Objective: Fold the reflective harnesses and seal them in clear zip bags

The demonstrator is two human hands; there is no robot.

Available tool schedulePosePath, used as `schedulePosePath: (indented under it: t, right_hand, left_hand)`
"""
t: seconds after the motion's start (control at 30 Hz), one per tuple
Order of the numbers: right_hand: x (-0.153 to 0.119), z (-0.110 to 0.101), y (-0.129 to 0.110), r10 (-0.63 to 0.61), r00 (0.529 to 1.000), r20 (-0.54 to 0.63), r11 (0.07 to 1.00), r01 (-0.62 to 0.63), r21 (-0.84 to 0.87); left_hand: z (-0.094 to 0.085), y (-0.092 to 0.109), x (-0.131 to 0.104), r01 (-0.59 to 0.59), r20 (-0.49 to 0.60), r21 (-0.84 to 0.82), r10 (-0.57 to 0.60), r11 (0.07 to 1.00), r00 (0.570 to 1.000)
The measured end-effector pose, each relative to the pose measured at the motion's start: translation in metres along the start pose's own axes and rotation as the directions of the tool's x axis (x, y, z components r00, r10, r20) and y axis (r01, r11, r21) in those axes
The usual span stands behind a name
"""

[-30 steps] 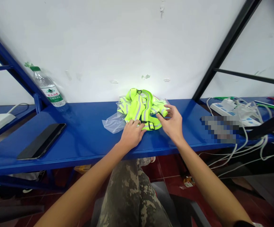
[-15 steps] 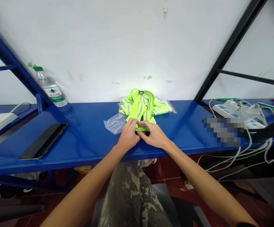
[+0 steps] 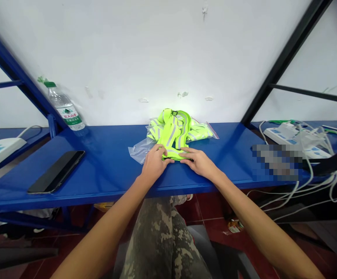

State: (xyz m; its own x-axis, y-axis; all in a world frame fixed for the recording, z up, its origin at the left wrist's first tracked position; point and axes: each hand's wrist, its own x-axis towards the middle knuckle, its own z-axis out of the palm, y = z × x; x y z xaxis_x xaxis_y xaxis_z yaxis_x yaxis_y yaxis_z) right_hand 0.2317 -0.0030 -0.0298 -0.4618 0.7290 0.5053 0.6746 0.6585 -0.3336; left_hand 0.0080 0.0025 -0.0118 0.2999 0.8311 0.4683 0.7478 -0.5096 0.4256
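Neon yellow-green straps with grey reflective stripes (image 3: 172, 131) lie in a loose pile against the wall, with a black buckle (image 3: 174, 113) on top. My left hand (image 3: 156, 159) pinches the left end of the flat front section between thumb and fingers. At its right end, my right hand (image 3: 196, 162) grips the same section the same way. Beneath and behind the pile, a clear plastic bag (image 3: 140, 151) sticks out to the left, and a bagged bundle of similar strap (image 3: 201, 131) shows to the right.
On the blue table (image 3: 107, 170) a black phone (image 3: 57, 171) lies left, with a water bottle (image 3: 69, 112) leaning behind it. A blurred-out object (image 3: 277, 161), white power strip (image 3: 287, 137) and cables are at right. Blue and black frame bars slope up both sides.
My hands have moved apart from near touching, my right hand shifting right. The front strap section between them now shows flatter and wider. The view has shifted slightly.
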Motion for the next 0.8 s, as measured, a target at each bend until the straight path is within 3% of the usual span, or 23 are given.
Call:
schedulePosePath:
  t: [0.43, 0.63, 0.8]
  right_hand:
    - [-0.015, -0.009, -0.017, -0.125, 0.991, 0.041, 0.969, 0.131, -0.210]
    - [-0.012, -0.008, -0.012, -0.115, 0.993, 0.003, 0.974, 0.113, -0.197]
    - [-0.012, -0.010, -0.015, -0.104, 0.992, 0.075, 0.969, 0.118, -0.218]
  left_hand:
    - [-0.008, 0.017, -0.014, -0.150, 0.095, 0.096, 0.141, 0.984, 0.985]
    - [-0.001, 0.029, -0.012, -0.134, 0.224, 0.435, 0.037, 0.890, 0.974]
    - [-0.004, 0.024, -0.006, -0.183, 0.296, 0.422, 0.056, 0.888, 0.954]
